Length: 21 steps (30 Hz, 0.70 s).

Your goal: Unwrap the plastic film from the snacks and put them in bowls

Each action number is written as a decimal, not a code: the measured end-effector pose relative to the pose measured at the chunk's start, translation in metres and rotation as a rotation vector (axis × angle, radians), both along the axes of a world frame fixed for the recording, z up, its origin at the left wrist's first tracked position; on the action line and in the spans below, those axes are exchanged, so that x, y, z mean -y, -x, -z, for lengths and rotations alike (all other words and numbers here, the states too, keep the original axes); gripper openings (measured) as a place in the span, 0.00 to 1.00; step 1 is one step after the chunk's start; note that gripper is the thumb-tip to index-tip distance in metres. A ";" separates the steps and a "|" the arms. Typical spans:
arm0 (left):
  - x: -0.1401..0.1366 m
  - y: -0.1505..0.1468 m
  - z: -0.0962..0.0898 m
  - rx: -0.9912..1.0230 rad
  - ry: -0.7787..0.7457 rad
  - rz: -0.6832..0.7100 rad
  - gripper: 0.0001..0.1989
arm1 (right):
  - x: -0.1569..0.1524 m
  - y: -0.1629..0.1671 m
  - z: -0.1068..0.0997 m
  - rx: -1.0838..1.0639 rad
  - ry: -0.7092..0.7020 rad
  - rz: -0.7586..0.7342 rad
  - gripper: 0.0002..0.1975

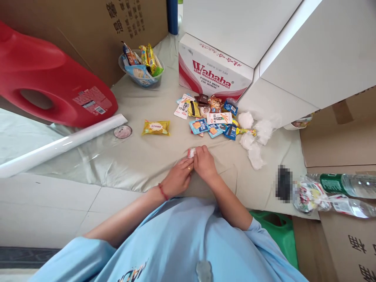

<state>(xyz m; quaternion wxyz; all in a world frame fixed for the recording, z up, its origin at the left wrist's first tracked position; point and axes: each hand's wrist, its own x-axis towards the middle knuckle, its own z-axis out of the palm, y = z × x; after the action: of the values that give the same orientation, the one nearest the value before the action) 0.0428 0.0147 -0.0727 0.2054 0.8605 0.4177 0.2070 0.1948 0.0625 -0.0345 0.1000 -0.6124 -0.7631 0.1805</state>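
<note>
Both hands meet low over the cloth near my body. A small red-and-white packet pokes out between the fingertips; its kind is too small to make out. My right hand is closed on its right side, fingers curled. My left hand, with a red string bracelet at the wrist, is closed against its lower edge, partly hiding it. Just beyond lies a pile of small snack packets, among them blue packets and a white packet. A yellow snack packet lies apart to the left.
A clear bowl of snacks stands at the back left, near a Wahaba-style carton. A red jug and a white roll lie left. Crumpled clear plastic and plastic bottles are on the right.
</note>
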 end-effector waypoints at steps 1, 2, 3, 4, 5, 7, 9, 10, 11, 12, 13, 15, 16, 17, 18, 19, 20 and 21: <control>0.004 0.012 0.001 0.054 0.011 -0.015 0.27 | 0.005 0.002 0.003 0.020 -0.034 -0.025 0.13; 0.010 0.024 0.002 0.095 0.023 -0.045 0.25 | 0.010 0.004 0.005 0.039 -0.073 -0.053 0.15; 0.016 0.034 0.003 0.117 0.034 -0.090 0.24 | 0.015 0.006 0.007 0.056 -0.108 -0.081 0.18; 0.022 0.043 0.004 0.124 0.047 -0.140 0.22 | 0.018 0.007 0.009 0.071 -0.132 -0.105 0.22; 0.028 0.049 0.004 0.127 0.058 -0.186 0.21 | 0.020 0.009 0.010 0.084 -0.140 -0.121 0.25; 0.036 0.056 0.004 0.126 0.067 -0.272 0.18 | 0.021 0.010 0.011 0.106 -0.117 -0.125 0.28; 0.039 0.057 0.003 0.125 0.046 -0.333 0.16 | 0.018 0.011 0.011 0.113 -0.087 -0.112 0.25; 0.038 0.056 0.002 0.125 0.024 -0.353 0.15 | 0.018 0.010 0.010 0.111 -0.078 -0.105 0.23; 0.037 0.056 0.001 0.125 0.000 -0.365 0.14 | 0.017 0.010 0.008 0.106 -0.072 -0.099 0.20; 0.035 0.057 0.001 0.122 -0.023 -0.370 0.14 | 0.018 0.008 0.007 0.098 -0.067 -0.094 0.17; 0.033 0.058 0.001 0.117 -0.045 -0.371 0.13 | 0.020 0.006 0.005 0.083 -0.063 -0.090 0.15; 0.030 0.062 0.004 0.097 -0.086 -0.378 0.12 | 0.023 -0.004 0.002 0.029 -0.070 -0.058 0.13; 0.028 0.064 0.006 0.084 -0.108 -0.382 0.11 | 0.025 -0.013 0.000 -0.014 -0.087 -0.027 0.14; 0.027 0.065 0.009 0.071 -0.129 -0.382 0.11 | 0.026 -0.025 -0.002 -0.070 -0.113 0.014 0.15; 0.026 0.067 0.012 0.055 -0.151 -0.378 0.10 | 0.026 -0.041 -0.005 -0.137 -0.141 0.065 0.16; 0.026 0.067 0.014 0.037 -0.173 -0.368 0.10 | 0.025 -0.061 -0.009 -0.210 -0.170 0.130 0.17; 0.025 0.068 0.017 0.014 -0.195 -0.356 0.10 | 0.022 -0.086 -0.012 -0.282 -0.201 0.205 0.18; 0.025 0.067 0.019 -0.011 -0.217 -0.346 0.10 | 0.019 -0.115 -0.017 -0.352 -0.230 0.299 0.19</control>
<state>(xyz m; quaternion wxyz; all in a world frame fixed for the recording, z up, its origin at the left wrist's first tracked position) -0.0244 -0.0102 -0.0921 0.0707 0.7942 0.5355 0.2783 0.3099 0.0438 -0.0177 0.3258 -0.6621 -0.6505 0.1795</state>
